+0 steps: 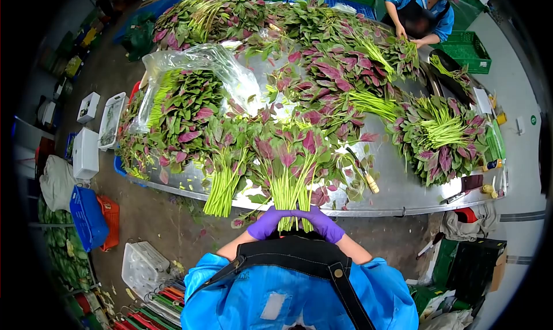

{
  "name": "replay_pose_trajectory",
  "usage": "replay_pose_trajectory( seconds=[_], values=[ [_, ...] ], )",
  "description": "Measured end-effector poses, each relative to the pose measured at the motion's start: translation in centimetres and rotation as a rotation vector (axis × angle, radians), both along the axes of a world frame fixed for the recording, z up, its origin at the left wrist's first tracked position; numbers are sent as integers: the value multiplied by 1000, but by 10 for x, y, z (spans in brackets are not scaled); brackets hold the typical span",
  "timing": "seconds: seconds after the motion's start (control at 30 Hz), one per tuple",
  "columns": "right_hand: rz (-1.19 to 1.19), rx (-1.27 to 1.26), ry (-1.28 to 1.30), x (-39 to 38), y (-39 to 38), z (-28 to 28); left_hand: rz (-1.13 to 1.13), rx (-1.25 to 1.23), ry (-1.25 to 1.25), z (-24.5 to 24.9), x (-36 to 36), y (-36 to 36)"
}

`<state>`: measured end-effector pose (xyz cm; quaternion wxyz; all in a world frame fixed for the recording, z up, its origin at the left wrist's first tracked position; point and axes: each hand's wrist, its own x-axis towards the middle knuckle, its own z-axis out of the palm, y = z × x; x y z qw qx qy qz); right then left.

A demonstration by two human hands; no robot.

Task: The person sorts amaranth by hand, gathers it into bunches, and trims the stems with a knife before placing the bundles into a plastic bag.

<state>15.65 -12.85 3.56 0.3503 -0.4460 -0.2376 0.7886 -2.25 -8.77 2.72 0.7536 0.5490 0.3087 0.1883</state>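
Both my hands wear purple gloves and meet at the table's front edge. My left hand (268, 221) and my right hand (320, 223) are wrapped round the pale green stems of a bunch of red-and-green leafy greens (287, 183), whose leaves point away from me over the table. Just left of it lies another bunch (223, 189) with its stems toward me. A knife with a light wooden handle (371, 183) rests on the metal table (397, 198), to the right of the held bunch.
Large heaps of greens (199, 16) cover the back. A clear plastic bag (230, 70) lies over greens at the left. A stacked pile (443, 134) sits at the right. Across the table, a co-worker (423, 13) handles greens near a green crate (466, 50).
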Motion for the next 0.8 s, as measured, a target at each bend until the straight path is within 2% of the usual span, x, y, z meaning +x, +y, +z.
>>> replay_pose_trajectory(
  seconds=[0.07, 0.1, 0.2, 0.3, 0.37, 0.4, 0.43, 0.47, 0.5, 0.53, 0.6, 0.63, 0.67, 0.73, 0.77, 0.8],
  values=[
    [24, -48, -97, 3, 2, 8, 127, -499, -94, 15, 2, 9],
    [-18, -105, -113, 6, 2, 17, 192, -618, -40, 32, 4, 10],
    [-73, -91, -88, 8, 0, 2, 172, -718, -25, 21, -7, 11],
    [-76, -82, -162, 8, 2, 25, 182, -687, -23, 26, -9, 10],
    [-64, -42, -294, 26, 7, 37, 242, -628, -45, 55, -10, 20],
    [-130, -57, -280, 39, 13, 96, 277, -593, -144, 69, -15, 26],
    [-224, 20, -119, 63, 8, 97, 313, -530, -122, 72, -18, 34],
    [-148, 70, -27, 95, 7, 81, 348, -471, -98, 74, -20, 40],
    [-109, 109, -205, 117, 9, 60, 392, -489, -106, 73, -21, 47],
    [-163, 25, -511, 121, 18, 56, 401, -464, -111, 65, -20, 58],
    [-460, 172, -163, 142, 12, 76, 473, -539, -121, 58, -20, 71],
    [-554, 266, -30, 139, 14, 93, 420, -532, -211, 60, -21, 78],
    [-565, 263, -34, 134, 18, 95, 420, -445, -225, 74, -16, 79],
    [-753, 327, -306, 127, 31, 94, 413, -474, -217, 93, -8, 85],
    [-886, 299, -123, 132, 36, 93, 447, -534, -254, 90, -6, 91],
    [-894, 322, -127, 134, 40, 96, 448, -516, -295, 78, -6, 96]
  ],
)
